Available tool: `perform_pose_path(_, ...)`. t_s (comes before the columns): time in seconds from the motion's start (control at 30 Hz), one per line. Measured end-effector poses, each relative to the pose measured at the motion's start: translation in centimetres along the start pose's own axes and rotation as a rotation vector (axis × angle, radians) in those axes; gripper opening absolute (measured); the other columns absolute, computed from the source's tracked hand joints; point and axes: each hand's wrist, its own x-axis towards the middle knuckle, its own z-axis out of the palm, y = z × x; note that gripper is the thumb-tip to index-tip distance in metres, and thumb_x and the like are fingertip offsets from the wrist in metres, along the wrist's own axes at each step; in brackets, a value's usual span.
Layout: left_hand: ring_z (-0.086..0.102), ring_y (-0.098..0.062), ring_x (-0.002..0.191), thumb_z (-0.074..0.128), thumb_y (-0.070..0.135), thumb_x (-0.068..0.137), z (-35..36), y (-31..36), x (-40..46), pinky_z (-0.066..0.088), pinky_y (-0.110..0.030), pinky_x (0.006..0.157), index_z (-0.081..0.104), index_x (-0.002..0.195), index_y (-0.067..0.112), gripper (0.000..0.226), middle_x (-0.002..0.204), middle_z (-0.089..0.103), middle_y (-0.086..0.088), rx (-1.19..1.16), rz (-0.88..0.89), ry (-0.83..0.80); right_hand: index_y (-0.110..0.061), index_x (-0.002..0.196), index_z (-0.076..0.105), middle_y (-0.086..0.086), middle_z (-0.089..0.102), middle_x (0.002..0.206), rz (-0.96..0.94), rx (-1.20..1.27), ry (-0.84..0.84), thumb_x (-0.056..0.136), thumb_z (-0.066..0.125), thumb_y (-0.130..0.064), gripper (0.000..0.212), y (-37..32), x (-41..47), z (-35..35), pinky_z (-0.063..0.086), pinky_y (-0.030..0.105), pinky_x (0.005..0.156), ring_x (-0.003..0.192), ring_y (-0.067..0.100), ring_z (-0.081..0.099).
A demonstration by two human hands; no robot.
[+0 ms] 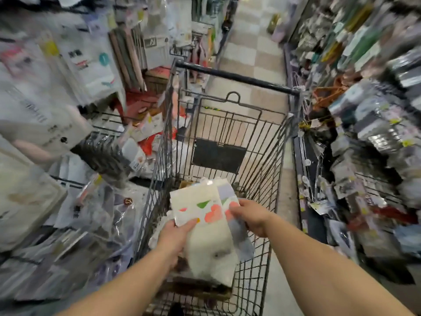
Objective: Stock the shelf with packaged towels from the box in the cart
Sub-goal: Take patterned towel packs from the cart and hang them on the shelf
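**A:** so what's each hand actually gripping?

**B:** left hand (176,233) pinches the near-left corner of a packaged towel (196,207), thumb on top. right hand (249,216) has its fingers curled round the right edge of the same stack, looks like a second pack tucked behind, too blurry to be sure.

**A:** and where's that relative to the cart?

**B:** above the cart (268,156) basket, near end. Just under the packs sits the box (198,289) inside the cart, something white in it. Shelf (57,201) of packaged goods left of the cart, more racks right of it.
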Motion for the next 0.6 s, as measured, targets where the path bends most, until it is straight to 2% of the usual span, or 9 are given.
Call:
perform_pose_path(0.03,0.073,-0.028,0.091,0.084,0.02,0.077,0.4,1.4,0.5,0.06,-0.043,0.082,0.07,0.105,0.01,0.033,0.104,0.076,-0.013,0.043,0.049,-0.022,-0.008,0.115,0.061,0.016,0.07,0.114,-0.023,0.068,0.018,0.102,0.05,-0.017,0.019,-0.4,-0.7,-0.6,0.055,0.048,0.095,0.107,0.032,0.068)
perform_pose_path(0.1,0.073,-0.022,0.086,0.083,0.021,0.079,2.4,4.9,0.4,0.06,-0.032,0.073,0.071,0.103,0.012,0.028,0.1,0.077,-0.009,0.143,0.142,-0.103,-0.008,0.113,0.061,0.014,0.07,0.111,-0.098,0.219,0.091,0.103,0.047,-0.017,0.019,-0.9,-2.7,-2.3,0.057,0.043,0.09,0.104,0.029,0.068)
perform_pose_path(0.17,0.071,-0.018,0.085,0.079,0.016,0.084,4.7,7.8,0.2,0.057,-0.027,0.069,0.07,0.098,0.016,0.016,0.098,0.076,-0.006,0.209,0.225,-0.188,-0.008,0.116,0.06,0.011,0.07,0.107,-0.172,0.34,0.181,0.103,0.047,-0.017,0.02,-1.1,-4.4,-4.0,0.057,0.038,0.083,0.099,0.025,0.068)
perform_pose_path(0.23,0.071,-0.019,0.087,0.078,0.017,0.085,7.5,10.2,-0.7,0.056,-0.029,0.073,0.069,0.098,0.016,0.016,0.098,0.076,-0.006,0.284,0.296,-0.257,-0.006,0.119,0.057,0.011,0.069,0.106,-0.236,0.428,0.288,0.102,0.051,-0.012,0.02,-1.0,-5.8,-5.8,0.057,0.038,0.085,0.098,0.025,0.067)
perform_pose_path(0.3,0.071,-0.022,0.093,0.08,0.022,0.083,10.3,11.6,-1.3,0.056,-0.032,0.075,0.069,0.11,0.013,0.03,0.105,0.075,-0.007,0.357,0.359,-0.331,-0.005,0.119,0.059,0.014,0.07,0.11,-0.279,0.486,0.375,0.098,0.057,-0.008,0.021,-0.5,-7.4,-7.7,0.055,0.043,0.093,0.104,0.029,0.067)
perform_pose_path(0.4,0.072,-0.02,0.096,0.08,0.024,0.082,14.8,12.4,-3.1,0.055,-0.028,0.068,0.067,0.118,0.016,0.039,0.11,0.075,-0.004,0.41,0.408,-0.458,-0.01,0.106,0.063,0.014,0.071,0.11,-0.333,0.547,0.481,0.096,0.059,-0.009,0.011,1.0,-10.7,-10.7,0.053,0.045,0.094,0.1,0.029,0.068)
perform_pose_path(0.53,0.072,-0.021,0.098,0.08,0.022,0.082,20.7,11.4,-7.9,0.058,-0.039,0.084,0.069,0.103,0.023,0.024,0.103,0.076,-0.001,0.474,0.446,-0.644,-0.002,0.12,0.062,0.02,0.069,0.118,-0.359,0.627,0.612,0.098,0.056,-0.01,0.024,5.5,-16.0,-14.7,0.051,0.048,0.095,0.11,0.035,0.066)
perform_pose_path(0.6,0.071,-0.022,0.095,0.078,0.018,0.083,23.5,9.8,-10.5,0.058,-0.038,0.08,0.066,0.103,0.019,0.023,0.101,0.074,-0.003,0.485,0.433,-0.731,-0.001,0.121,0.062,0.02,0.07,0.116,-0.366,0.702,0.665,0.099,0.053,-0.009,0.025,8.3,-19.3,-16.2,0.055,0.041,0.085,0.103,0.033,0.068)
